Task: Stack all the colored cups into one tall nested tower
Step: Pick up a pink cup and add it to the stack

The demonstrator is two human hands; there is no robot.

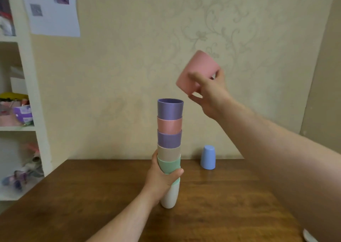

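A nested tower of cups (169,131) stands on the wooden table (221,195): white at the bottom, then green, beige, purple, pink and an open purple cup on top. My left hand (162,179) grips the tower around the green cups, low down. My right hand (208,92) holds a pink cup (198,70) in the air, tilted, above and to the right of the tower's top. A blue cup (208,158) stands upside down near the table's far edge, right of the tower.
White shelves (24,127) with assorted items line the left side. The wallpapered wall (129,57) rises right behind the table's far edge, with a paper sheet (51,9) pinned at upper left. A white object (310,236) peeks in at the bottom right.
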